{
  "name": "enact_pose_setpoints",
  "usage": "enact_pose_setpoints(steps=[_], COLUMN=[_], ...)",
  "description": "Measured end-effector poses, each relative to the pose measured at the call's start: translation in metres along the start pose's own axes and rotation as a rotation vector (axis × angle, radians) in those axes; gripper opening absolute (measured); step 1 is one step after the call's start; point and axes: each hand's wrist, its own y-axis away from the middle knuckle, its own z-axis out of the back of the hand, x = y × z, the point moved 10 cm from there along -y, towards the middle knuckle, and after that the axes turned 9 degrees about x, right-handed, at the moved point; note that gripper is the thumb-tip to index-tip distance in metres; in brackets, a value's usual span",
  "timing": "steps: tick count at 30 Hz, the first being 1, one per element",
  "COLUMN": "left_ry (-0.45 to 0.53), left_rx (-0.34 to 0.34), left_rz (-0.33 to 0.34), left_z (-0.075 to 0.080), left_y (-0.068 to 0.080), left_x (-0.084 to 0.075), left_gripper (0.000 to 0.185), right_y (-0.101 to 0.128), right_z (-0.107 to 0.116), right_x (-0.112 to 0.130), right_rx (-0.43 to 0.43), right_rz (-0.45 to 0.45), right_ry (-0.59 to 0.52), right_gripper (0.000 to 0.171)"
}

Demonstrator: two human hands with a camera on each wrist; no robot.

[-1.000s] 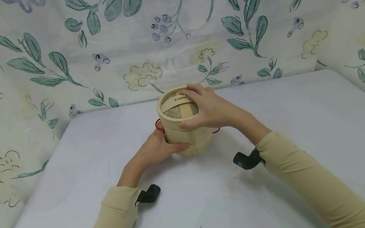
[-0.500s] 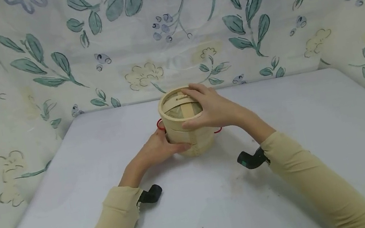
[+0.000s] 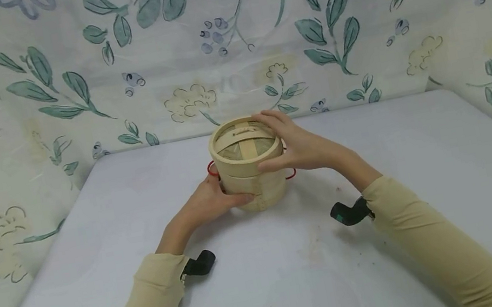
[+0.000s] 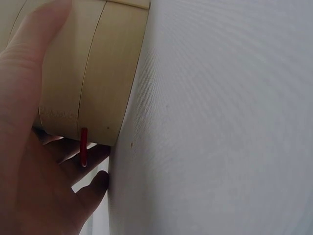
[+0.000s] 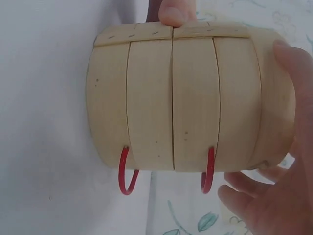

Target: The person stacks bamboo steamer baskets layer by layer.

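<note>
A round bamboo steamer (image 3: 254, 187) with red loop handles (image 5: 208, 171) stands upright at mid-table, its woven lid (image 3: 245, 148) on top. On its left side, low down, my left hand (image 3: 205, 200) grips the wall, thumb across the front; in the left wrist view the fingers reach behind, past a red loop. My right hand (image 3: 306, 145) spans the lid's right side, thumb at the front and fingers at the far rim. The right wrist view shows the right thumb (image 5: 293, 63) against the lid's edge, with fingers partly hidden beyond it.
The white table (image 3: 268, 281) has a few small specks near the front and right. A floral-patterned sheet (image 3: 229, 57) rises behind and at both sides. Black wrist-worn devices (image 3: 200, 263) stick out beneath both sleeves.
My right hand has slid to the right across the lid, so more of the lid's top shows. The left hand and the steamer stay nearly in place.
</note>
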Motion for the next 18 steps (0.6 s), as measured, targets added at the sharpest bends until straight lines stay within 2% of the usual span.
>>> enact_pose_setpoints(steps=[9,14,18], left_ry=[0.015,0.024,0.030], left_rx=[0.015,0.008,0.009], left_rz=[-0.021,-0.031,-0.025], left_z=[-0.001,-0.001,-0.002], left_y=[-0.001,0.000,-0.001], left_x=[-0.004,-0.006,-0.004], left_gripper=[0.091,0.090,0.092], right_y=[0.016,0.023,0.030], right_z=[0.000,-0.004,0.001], right_x=[-0.016,-0.026,-0.030], right_rx=[-0.019,-0.009,-0.038], right_rz=[0.027,0.035,0.032], right_ry=[-0.047,-0.093,-0.103], right_gripper=[0.100,0.107,0.109])
